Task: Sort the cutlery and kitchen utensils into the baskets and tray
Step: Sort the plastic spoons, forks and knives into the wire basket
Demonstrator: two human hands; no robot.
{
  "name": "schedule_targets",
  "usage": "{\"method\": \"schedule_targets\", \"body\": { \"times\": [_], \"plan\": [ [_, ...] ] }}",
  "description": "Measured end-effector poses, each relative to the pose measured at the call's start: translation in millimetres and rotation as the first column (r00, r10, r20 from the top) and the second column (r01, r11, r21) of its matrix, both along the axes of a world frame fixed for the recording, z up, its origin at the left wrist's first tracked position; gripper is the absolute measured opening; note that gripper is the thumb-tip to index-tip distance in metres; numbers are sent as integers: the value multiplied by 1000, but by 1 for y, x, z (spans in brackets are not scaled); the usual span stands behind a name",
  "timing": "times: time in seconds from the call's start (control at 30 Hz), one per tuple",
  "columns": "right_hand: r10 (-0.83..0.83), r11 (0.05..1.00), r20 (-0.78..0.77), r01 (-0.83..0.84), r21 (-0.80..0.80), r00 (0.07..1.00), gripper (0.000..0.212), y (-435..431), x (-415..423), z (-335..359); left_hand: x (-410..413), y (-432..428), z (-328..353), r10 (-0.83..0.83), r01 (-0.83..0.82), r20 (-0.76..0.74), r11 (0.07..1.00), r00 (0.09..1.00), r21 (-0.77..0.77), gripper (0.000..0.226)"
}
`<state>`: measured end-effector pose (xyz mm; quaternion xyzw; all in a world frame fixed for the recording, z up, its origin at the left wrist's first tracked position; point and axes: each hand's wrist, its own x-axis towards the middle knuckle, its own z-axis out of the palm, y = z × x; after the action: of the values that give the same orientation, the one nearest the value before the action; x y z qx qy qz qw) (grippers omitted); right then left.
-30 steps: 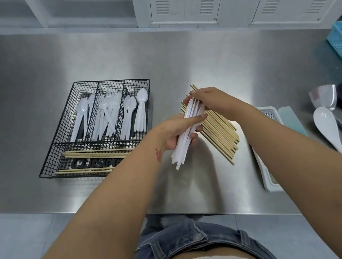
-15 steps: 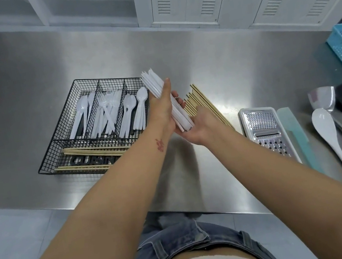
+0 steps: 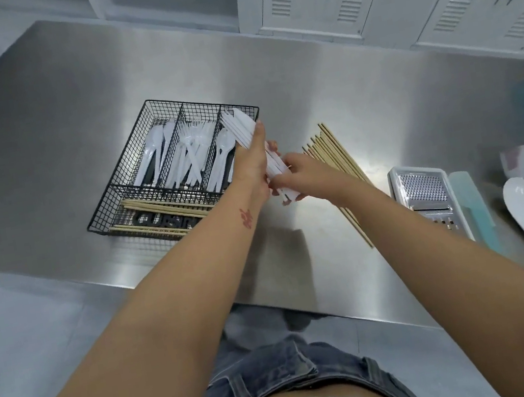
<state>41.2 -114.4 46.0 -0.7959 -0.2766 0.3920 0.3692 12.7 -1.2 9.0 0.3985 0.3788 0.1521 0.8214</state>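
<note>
The bundle of white plastic knives [image 3: 242, 129] slants over the wire tray's [image 3: 149, 113] right compartment, tips toward 11 o'clock, aligned to drop in lengthwise. The left hand [image 3: 252, 161] grasps its middle and the right hand [image 3: 302, 176] pinches the near end, squaring the stack; chopsticks [image 3: 332, 152] lie at 3 o'clock

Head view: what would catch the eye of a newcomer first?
The left hand and right hand together hold a bundle of white plastic knives over the right end of the black wire basket. Loose wooden chopsticks lie on the steel table, just right of the hands.
</note>
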Motion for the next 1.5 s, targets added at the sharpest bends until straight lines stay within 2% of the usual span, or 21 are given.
{"method": "schedule_targets", "body": {
  "times": [0.13,0.27,0.33,0.4,0.43,0.47,0.5,0.53,0.57,0.6,0.63,0.7,0.77,0.8,0.9,0.97,1.0,1.13,1.23,1.4,1.5],
  "plan": [
    [1,999,54,-4,50,999,13,29,-21,-6,-17,26,-2,-63,65,-42,997,997,32,39],
    [-18,1000,206,15,15,978,7,69,-41,-21,-37,67,-2,-151,155,-53,984,987,90,36],
    [-47,999,263,50,-7,964,2,90,-49,-27,-44,87,1,-169,178,-78,976,983,125,48],
    [-102,993,277,113,-26,956,13,107,-52,-30,-51,104,3,-128,158,-142,960,982,230,60],
    [-127,989,264,142,-41,956,16,117,-53,-33,-56,115,1,-66,129,-183,925,981,357,58],
    [-144,985,249,163,-56,958,18,126,-55,-34,-64,129,-5,9,110,-219,844,976,525,52],
    [-142,982,243,168,-90,960,19,131,-56,-34,-73,139,-9,81,131,-262,704,962,698,44],
    [-124,979,255,160,-127,959,21,131,-55,-34,-82,144,-13,157,180,-298,512,942,840,39],
    [-107,974,269,155,-165,957,22,133,-54,-34,-90,149,-19,214,264,-342,322,915,909,37],
    [-98,969,273,153,-191,957,23,135,-52,-34,-97,156,-24,245,375,-404,157,881,914,39],
    [-81,966,276,144,-216,958,25,139,-52,-34,-104,165,-31,248,490,-482,32,840,871,43],
    [-56,952,286,137,-272,957,31,146,-50,-31,-118,178,-44,196,676,-651,-103,733,730,52],
    [-38,940,278,129,-316,960,36,239,-63,-40,-141,266,-65,146,771,-757,-110,637,627,58],
    [-18,932,292,121,-341,956,37,241,-64,-35,-142,268,-72,114,784,-777,-127,620,607,60],
    [-31,904,313,160,-396,949,34,254,-58,-33,-140,259,-74,55,761,-764,-162,643,629,62],
    [-47,883,354,204,-422,934,19,259,-54,-36,-138,249,-76,55,732,-734,-147,677,665,62],
    [-75,872,362,237,-427,929,20,262,-53,-36,-138,247,-78,54,729,-730,-150,681,668,62],
    [-129,838,419,325,-439,899,73,278,-54,-41,-137,251,-79,46,720,-722,-138,690,680,63],
    [-46,855,515,300,-423,856,84,281,-57,-46,-136,252,-80,43,714,-716,-135,697,687,63],
    [130,888,655,206,-411,744,63,276,-61,-42,-136,251,-80,38,711,-713,-123,700,692,62],
    [182,909,681,142,-391,709,30,272,-61,-36,-137,250,-80,39,705,-706,-115,707,700,60]
  ]
}}
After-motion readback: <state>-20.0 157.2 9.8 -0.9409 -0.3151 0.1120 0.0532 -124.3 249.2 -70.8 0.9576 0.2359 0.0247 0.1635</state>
